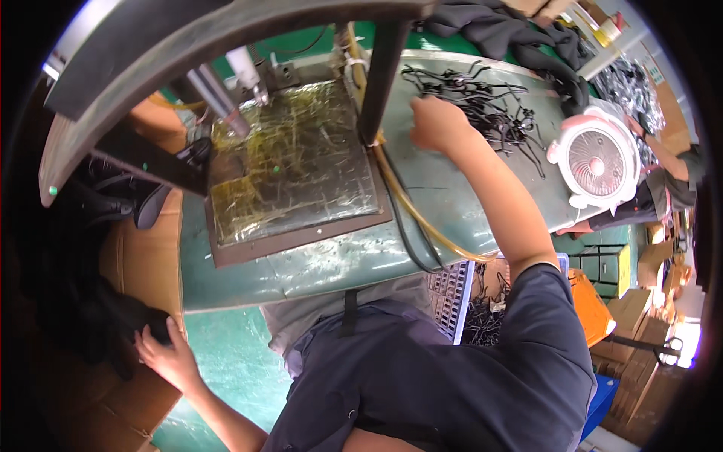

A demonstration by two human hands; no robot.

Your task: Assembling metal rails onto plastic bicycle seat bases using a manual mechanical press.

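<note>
At the lower left, my left hand [172,361] has its fingers spread beside a dark padded piece [154,325]. The thumb and fingertips lie against that piece's end, over an open cardboard box [143,260] with dark pieces in it. My right arm reaches across the green worktable to a heap of thin black hook-like parts [501,113]. There my right hand [438,124] is closed at the heap's left edge, and its curled fingers hide what they hold, if anything. Between the hands stands a press with a flat plate [294,166] covered in yellowish tape.
The press's dark metal frame [382,79] rises between the plate and my right arm. A yellowish hose [422,215] crosses the table [316,275]. To the right stands a white and pink fan [596,166]. A basket [449,297] with black parts is below the table edge. Another person [663,188] is at the right.
</note>
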